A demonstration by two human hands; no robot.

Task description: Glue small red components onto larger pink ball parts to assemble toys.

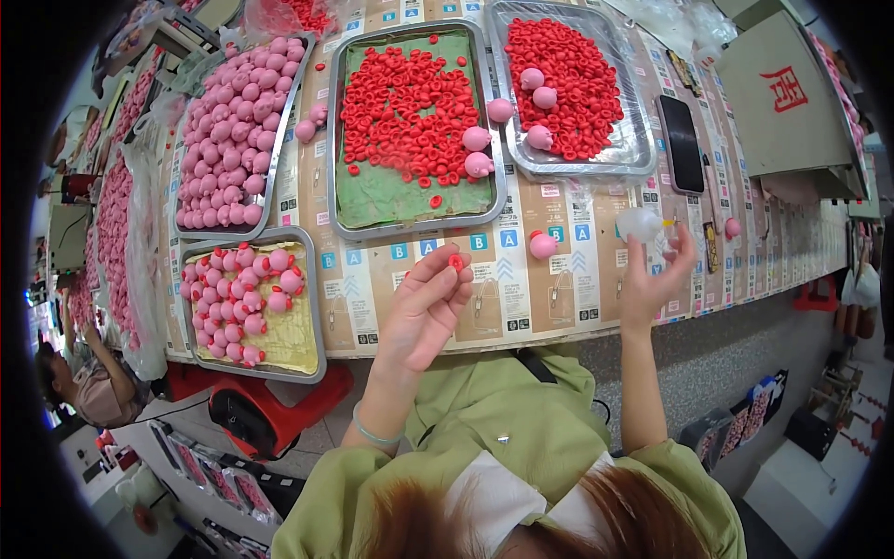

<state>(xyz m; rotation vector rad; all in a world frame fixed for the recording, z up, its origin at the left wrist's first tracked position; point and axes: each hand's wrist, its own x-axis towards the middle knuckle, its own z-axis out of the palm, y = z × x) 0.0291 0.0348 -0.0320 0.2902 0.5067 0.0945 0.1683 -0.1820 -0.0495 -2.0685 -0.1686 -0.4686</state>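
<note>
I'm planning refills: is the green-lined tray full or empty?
Partly filled: red pieces cover much of the green-lined tray; its near end shows bare lining.

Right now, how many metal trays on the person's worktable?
4: upper-left tray; lower-left tray, just nearer the person; green-lined tray, in the middle; right-hand tray, beside that one. More could be hidden under the clear plastic at far left.

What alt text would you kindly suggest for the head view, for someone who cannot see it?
A person's left hand pinches a small red piece while the right hand holds a translucent white bottle with a yellow tip above a worktable. Beyond are two trays of red pieces; leftward, two more hold pink balls, the nearer ones bearing red pieces.
</note>
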